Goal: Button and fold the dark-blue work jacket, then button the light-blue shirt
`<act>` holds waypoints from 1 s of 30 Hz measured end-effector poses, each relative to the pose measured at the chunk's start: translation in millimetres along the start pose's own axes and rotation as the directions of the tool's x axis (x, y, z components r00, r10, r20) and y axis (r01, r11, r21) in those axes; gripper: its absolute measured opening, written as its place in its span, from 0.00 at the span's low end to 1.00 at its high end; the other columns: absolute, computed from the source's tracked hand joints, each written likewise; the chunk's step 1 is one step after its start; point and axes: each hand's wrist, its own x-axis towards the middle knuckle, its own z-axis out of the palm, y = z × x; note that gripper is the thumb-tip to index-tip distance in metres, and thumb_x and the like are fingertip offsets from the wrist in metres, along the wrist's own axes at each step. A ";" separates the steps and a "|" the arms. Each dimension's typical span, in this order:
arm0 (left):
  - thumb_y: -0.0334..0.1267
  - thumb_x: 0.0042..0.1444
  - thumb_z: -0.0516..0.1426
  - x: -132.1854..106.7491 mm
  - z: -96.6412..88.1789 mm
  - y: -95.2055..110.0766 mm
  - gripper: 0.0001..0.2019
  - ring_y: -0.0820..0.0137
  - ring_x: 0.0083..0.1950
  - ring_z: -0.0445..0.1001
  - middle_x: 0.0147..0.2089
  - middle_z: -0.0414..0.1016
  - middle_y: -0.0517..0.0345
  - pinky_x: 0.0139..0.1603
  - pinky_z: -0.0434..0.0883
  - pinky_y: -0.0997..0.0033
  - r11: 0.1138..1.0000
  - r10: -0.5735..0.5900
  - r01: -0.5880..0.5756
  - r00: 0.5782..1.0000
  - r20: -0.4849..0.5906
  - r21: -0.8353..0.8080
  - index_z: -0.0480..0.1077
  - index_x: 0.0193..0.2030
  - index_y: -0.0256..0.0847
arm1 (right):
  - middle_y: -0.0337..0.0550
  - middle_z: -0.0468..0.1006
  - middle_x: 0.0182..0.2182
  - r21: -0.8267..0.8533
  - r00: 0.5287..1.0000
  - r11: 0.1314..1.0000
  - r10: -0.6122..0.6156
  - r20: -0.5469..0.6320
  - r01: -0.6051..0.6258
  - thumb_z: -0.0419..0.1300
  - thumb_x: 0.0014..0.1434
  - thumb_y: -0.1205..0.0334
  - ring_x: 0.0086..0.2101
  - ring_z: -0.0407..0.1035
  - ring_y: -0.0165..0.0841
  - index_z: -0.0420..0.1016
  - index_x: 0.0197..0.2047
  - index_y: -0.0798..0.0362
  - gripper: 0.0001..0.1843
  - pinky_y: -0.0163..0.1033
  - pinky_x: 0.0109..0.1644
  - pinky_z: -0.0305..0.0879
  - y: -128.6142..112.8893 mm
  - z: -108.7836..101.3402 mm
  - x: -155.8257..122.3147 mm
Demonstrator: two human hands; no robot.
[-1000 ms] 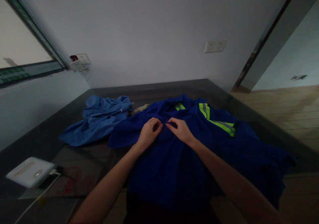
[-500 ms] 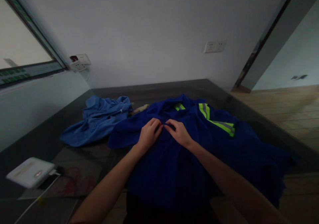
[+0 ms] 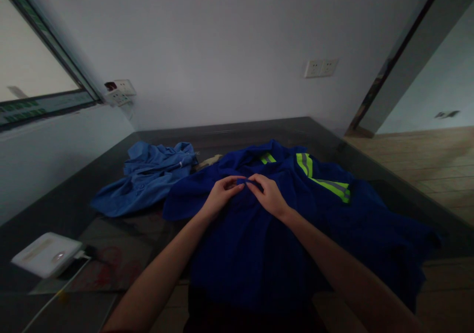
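Note:
A dark blue work jacket (image 3: 237, 254) with yellow-green and grey reflective strips lies spread over the table and hangs past its near edge. My left hand (image 3: 221, 194) pinches the cloth of its front between thumb and fingers. Right beside it, my right hand (image 3: 267, 194) grips the same bit of cloth, fingertips nearly touching those of the left. A small fold of fabric stands up between them. Whether a button is in the fingers is too dark and small to tell.
A lighter blue shirt-like garment (image 3: 148, 177) lies crumpled at the left, beside a beige item (image 3: 209, 162). Near the left edge sits a white box-shaped device (image 3: 48, 255) with a plugged-in cable (image 3: 55, 293). The dark table (image 3: 207, 133) meets the wall, which carries sockets (image 3: 321, 68).
My left hand has turned slightly, its fingers reaching straighter toward the right hand. Both hands have risen a little with the pinched cloth. The jacket otherwise lies as before.

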 end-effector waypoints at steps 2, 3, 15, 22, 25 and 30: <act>0.42 0.48 0.63 0.2 0.8 -0.8 0.17 0.69 0.37 0.74 0.36 0.77 0.56 0.40 0.71 0.70 1.000 0.009 -0.009 1.000 -0.014 -0.012 0.73 0.43 0.36 | 0.44 0.76 0.34 -0.015 1.000 1.000 -0.015 0.008 0.015 0.52 0.64 0.60 0.37 0.70 0.36 0.71 0.37 0.51 0.08 0.39 0.44 0.63 0.6 0.1 -0.2; 0.43 0.47 0.63 0.6 0.9 -1.5 0.16 0.70 0.36 0.74 0.36 0.76 0.57 0.39 0.71 0.70 1.000 0.021 -0.021 0.999 -0.024 0.002 0.72 0.41 0.36 | 0.44 0.76 0.35 -0.022 1.000 1.000 -0.019 0.008 0.019 0.52 0.64 0.60 0.37 0.70 0.36 0.70 0.37 0.51 0.08 0.40 0.44 0.63 0.8 0.2 -0.2; 0.42 0.50 0.61 1.5 -2.9 -0.3 0.10 0.74 0.32 0.66 0.29 0.66 0.63 0.32 0.64 0.76 0.887 0.299 -0.238 0.949 -0.101 0.395 0.69 0.35 0.39 | 0.43 0.75 0.33 0.024 0.998 0.998 -0.052 -0.020 0.052 0.52 0.64 0.59 0.37 0.70 0.35 0.70 0.36 0.50 0.08 0.38 0.42 0.63 -0.7 0.7 -1.8; 0.42 0.55 0.57 0.4 -5.2 3.0 0.08 0.71 0.37 0.68 0.34 0.69 0.59 0.39 0.65 0.73 0.806 0.402 -0.318 0.913 -0.068 0.498 0.67 0.33 0.40 | 0.40 0.74 0.30 0.138 0.998 0.990 0.042 -0.055 -0.034 0.53 0.63 0.57 0.32 0.69 0.33 0.70 0.34 0.51 0.09 0.35 0.36 0.61 -7.0 -5.1 1.0; 0.42 0.59 0.53 -1.2 -4.8 5.5 0.08 0.72 0.38 0.69 0.34 0.70 0.60 0.41 0.65 0.73 0.822 0.409 -0.312 0.906 -0.111 0.477 0.64 0.33 0.40 | 0.39 0.73 0.29 0.213 0.990 0.973 0.111 -0.081 -0.092 0.54 0.62 0.54 0.30 0.67 0.33 0.70 0.34 0.51 0.11 0.35 0.35 0.62 -2.3 -7.8 4.1; 0.44 0.60 0.51 0.5 -6.4 0.7 0.08 0.75 0.24 0.63 0.22 0.62 0.67 0.26 0.59 0.77 0.848 0.233 -0.197 0.972 -0.012 0.492 0.62 0.36 0.42 | 0.39 0.72 0.27 0.334 0.966 0.925 0.229 -0.116 -0.179 0.56 0.59 0.51 0.29 0.67 0.33 0.70 0.33 0.52 0.13 0.36 0.33 0.63 14.9 -10.5 9.5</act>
